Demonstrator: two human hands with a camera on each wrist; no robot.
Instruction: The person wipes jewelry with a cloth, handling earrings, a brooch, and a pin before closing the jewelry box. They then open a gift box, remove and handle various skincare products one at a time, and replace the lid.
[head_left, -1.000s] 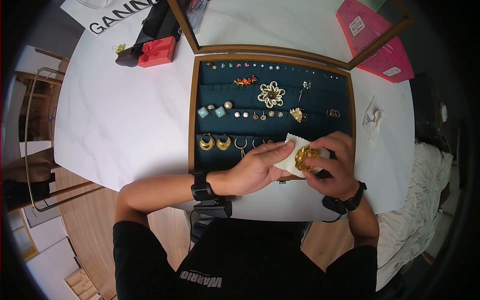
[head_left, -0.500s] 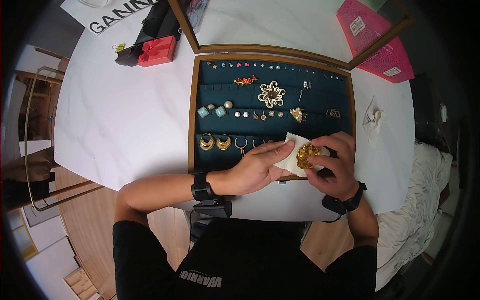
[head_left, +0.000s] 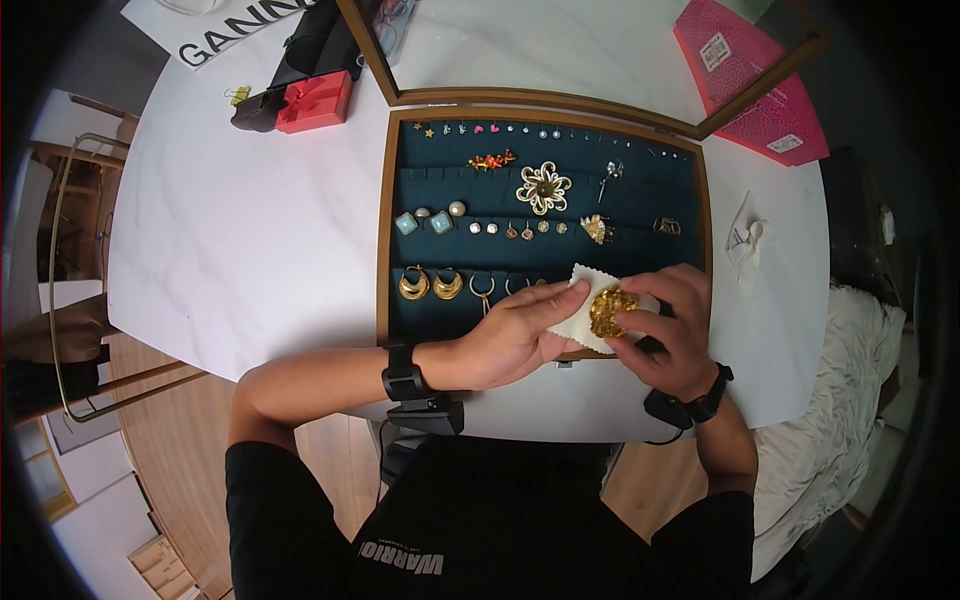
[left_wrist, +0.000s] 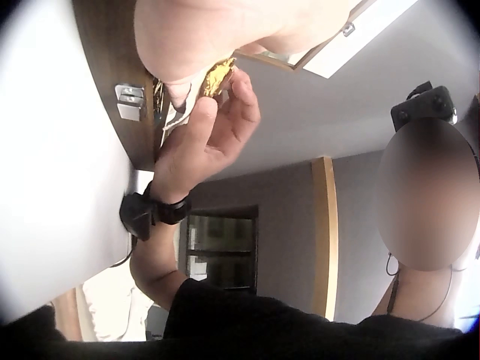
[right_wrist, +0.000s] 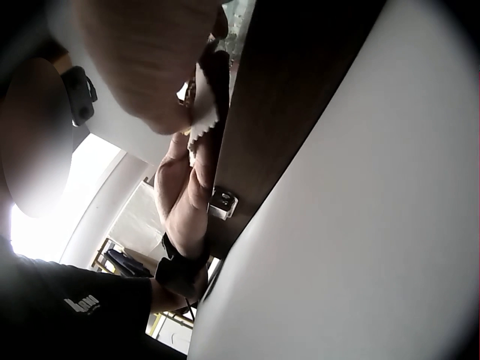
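My left hand holds a cream-white cloth with a zigzag edge, its thumb pressed on top. On the cloth, my right hand pinches a rounded, rough-textured gold piece of jewellery between thumb and fingers. The left wrist view shows the same gold piece side-on at the right fingertips. Both hands hover over the front right of a wooden jewellery case lined in dark green and cover part of its bottom row. Gold hoop earrings hang left of the hands.
Rows of earrings and a flower brooch fill the case, whose glass lid stands raised behind. A red gift box lies back left, a pink bag back right. A small clear packet rests at the right.
The gold piece shifts and tilts slightly on the cloth under my right fingers, first right, then back left. My left hand stays in place.
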